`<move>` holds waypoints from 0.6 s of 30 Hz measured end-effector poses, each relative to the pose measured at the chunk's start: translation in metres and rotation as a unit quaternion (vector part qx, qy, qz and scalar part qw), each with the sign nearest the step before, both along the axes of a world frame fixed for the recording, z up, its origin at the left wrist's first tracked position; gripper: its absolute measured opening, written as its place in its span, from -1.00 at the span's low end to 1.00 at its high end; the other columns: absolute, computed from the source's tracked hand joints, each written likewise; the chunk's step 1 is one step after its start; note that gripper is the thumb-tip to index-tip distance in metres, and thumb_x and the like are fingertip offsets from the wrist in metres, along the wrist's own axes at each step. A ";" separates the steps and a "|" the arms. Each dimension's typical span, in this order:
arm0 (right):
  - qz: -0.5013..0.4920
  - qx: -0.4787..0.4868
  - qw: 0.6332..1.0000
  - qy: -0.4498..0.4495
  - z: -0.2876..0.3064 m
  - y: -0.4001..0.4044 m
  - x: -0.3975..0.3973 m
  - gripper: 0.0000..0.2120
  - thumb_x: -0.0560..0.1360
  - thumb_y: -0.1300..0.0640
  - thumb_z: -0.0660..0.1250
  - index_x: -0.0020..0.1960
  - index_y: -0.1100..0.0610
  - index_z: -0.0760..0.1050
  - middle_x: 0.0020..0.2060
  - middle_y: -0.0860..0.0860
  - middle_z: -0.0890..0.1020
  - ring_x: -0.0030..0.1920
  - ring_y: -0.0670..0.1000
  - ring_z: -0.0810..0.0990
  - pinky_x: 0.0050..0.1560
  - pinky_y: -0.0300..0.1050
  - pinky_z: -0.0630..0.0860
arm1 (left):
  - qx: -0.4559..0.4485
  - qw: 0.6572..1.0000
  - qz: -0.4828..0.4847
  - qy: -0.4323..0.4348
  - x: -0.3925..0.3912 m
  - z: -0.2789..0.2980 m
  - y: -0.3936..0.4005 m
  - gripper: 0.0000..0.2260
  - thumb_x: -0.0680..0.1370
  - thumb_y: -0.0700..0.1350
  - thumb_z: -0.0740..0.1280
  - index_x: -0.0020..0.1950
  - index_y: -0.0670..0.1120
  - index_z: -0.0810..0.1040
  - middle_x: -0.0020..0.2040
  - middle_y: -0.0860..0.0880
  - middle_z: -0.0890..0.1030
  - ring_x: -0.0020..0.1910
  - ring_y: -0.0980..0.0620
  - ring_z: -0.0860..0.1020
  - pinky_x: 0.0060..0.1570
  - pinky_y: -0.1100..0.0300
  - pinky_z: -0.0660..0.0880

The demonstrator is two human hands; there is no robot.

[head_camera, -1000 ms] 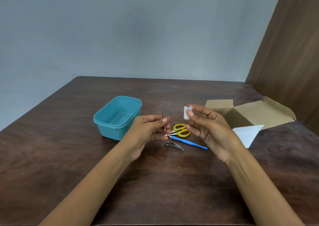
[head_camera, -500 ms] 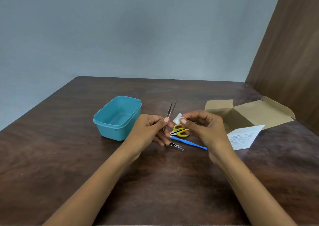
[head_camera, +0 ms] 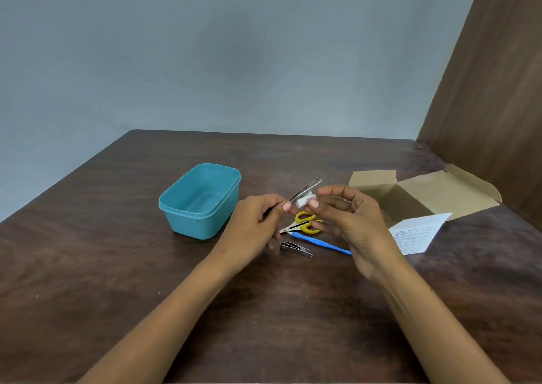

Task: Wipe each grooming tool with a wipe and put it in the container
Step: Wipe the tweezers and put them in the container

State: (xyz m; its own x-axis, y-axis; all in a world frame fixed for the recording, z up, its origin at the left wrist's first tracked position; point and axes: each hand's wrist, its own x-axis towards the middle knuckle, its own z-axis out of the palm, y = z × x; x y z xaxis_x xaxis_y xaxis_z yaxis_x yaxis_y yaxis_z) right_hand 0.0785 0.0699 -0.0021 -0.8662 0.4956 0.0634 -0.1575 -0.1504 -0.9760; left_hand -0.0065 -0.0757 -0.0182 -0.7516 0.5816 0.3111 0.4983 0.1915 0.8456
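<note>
Tweezers (head_camera: 305, 191) pinched in our left hand (head_camera: 258, 225), tips up-right, above worktop (head_camera: 117, 266). Right hand (head_camera: 349, 219) pinches wipe (head_camera: 305, 201) vs tweezers' arms. Scissors (head_camera: 305, 224), blue tool (head_camera: 322, 243), clipper (head_camera: 294, 248) lie below; teal container (head_camera: 202, 200) left.

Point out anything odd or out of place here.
Nothing stands out. The left hand holds the tweezers, the right hand pinches the wipe on them; the container sits upright.
</note>
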 end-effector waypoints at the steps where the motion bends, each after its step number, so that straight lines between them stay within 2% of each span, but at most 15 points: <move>1: -0.006 -0.005 1.000 0.006 0.000 0.000 0.000 -0.82 0.35 0.32 0.46 -0.07 0.19 0.57 -0.17 0.11 0.70 -0.19 0.03 0.70 -0.18 -0.14 0.64 | 0.003 1.000 0.004 0.008 0.000 0.000 0.000 -0.81 0.60 -0.11 0.22 -0.01 -0.05 0.64 -0.40 0.02 0.46 -0.43 0.17 0.51 -0.46 0.33 0.45; 5: -0.016 -0.015 0.999 0.032 0.001 0.000 -0.001 -0.78 0.35 0.36 0.45 -0.04 0.21 0.54 -0.15 0.12 0.67 -0.19 -0.04 0.69 -0.25 -0.23 0.62 | 0.006 0.999 0.021 0.037 -0.001 0.001 -0.001 -0.81 0.59 -0.08 0.22 -0.02 -0.04 0.64 -0.40 0.04 0.46 -0.45 0.19 0.50 -0.45 0.36 0.41; 11: -0.010 -0.030 0.998 0.058 0.000 0.001 -0.002 -0.76 0.33 0.37 0.46 -0.05 0.18 0.55 -0.16 0.11 0.67 -0.13 0.00 0.68 -0.21 -0.21 0.61 | 0.006 0.998 0.021 0.058 0.001 0.003 -0.001 -0.83 0.58 -0.08 0.27 -0.07 -0.03 0.66 -0.44 0.05 0.46 -0.46 0.18 0.45 -0.44 0.37 0.40; 14: -0.007 -0.028 0.997 0.069 -0.001 0.000 -0.002 -0.73 0.31 0.38 0.46 -0.04 0.18 0.54 -0.17 0.11 0.68 -0.12 0.01 0.68 -0.21 -0.21 0.60 | 0.004 0.996 0.026 0.082 0.002 0.004 0.000 -0.83 0.56 -0.08 0.29 -0.05 -0.06 0.67 -0.45 0.13 0.46 -0.43 0.17 0.43 -0.42 0.23 0.40; 15: -0.010 -0.020 0.997 0.070 -0.001 -0.001 -0.002 -0.72 0.30 0.38 0.47 -0.04 0.18 0.54 -0.19 0.08 0.68 -0.13 0.01 0.68 -0.22 -0.21 0.60 | 0.003 0.995 0.031 0.097 0.003 0.004 0.000 -0.83 0.56 -0.07 0.30 -0.04 -0.06 0.68 -0.45 0.14 0.48 -0.43 0.16 0.43 -0.41 0.20 0.39; 18: -0.020 0.014 0.997 0.070 -0.003 -0.001 -0.004 -0.70 0.27 0.36 0.50 -0.06 0.15 0.54 -0.25 -0.01 0.68 -0.10 0.03 0.68 -0.17 -0.17 0.62 | 0.001 0.987 0.038 0.153 0.003 0.003 0.000 -0.83 0.56 -0.06 0.30 -0.05 -0.05 0.68 -0.37 0.08 0.59 -0.35 0.14 0.48 -0.38 0.27 0.37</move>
